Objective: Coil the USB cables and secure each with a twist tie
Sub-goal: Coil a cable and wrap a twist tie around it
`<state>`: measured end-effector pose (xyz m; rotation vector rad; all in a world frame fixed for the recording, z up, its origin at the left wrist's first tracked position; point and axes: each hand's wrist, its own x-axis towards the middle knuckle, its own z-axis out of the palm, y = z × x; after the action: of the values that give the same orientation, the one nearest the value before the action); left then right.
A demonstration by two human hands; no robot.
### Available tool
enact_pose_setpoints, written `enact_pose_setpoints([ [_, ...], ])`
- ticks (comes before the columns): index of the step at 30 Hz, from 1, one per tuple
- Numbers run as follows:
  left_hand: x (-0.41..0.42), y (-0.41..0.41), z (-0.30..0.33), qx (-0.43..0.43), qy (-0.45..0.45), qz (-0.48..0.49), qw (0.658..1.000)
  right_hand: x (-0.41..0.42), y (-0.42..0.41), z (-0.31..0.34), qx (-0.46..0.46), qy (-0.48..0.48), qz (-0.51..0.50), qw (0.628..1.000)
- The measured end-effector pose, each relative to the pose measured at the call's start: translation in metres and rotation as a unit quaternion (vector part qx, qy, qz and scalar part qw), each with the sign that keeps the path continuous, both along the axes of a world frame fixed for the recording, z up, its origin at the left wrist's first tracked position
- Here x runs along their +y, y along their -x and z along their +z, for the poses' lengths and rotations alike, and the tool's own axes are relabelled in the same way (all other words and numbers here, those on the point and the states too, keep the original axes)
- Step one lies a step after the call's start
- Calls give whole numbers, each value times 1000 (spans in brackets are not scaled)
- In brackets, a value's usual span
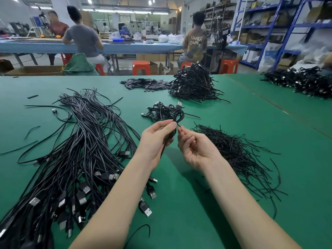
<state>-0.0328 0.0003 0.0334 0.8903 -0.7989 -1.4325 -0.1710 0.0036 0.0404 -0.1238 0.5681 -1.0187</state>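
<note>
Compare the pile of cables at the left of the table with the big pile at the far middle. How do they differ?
The left pile holds uncoiled USB cables lying long and roughly parallel; the far pile holds cables coiled into small bundles. The left pile spreads flat and wide over the green table; the far pile is heaped into a compact mound. Both are black cables.

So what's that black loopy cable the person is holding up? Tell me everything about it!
It is a thin black USB cable, folded into a small narrow coil. A silver metal plug sticks up at its top. The left hand grips the coil's lower part, so it is held upright above the green table, not touching it. One loose end hangs below the hand. The right hand pinches something thin and black beside the coil, probably a twist tie, though it is too small to tell.
</note>
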Motion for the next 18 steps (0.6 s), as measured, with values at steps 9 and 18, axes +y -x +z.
enact_pose_setpoints([
  [9,-51,-6,0,-36,-5,200,979,9,-18,-41,572,294,-87,761],
  [18,-122,-9,-23,-443,-61,220,867,10,-19,-45,628,336,-46,700],
])
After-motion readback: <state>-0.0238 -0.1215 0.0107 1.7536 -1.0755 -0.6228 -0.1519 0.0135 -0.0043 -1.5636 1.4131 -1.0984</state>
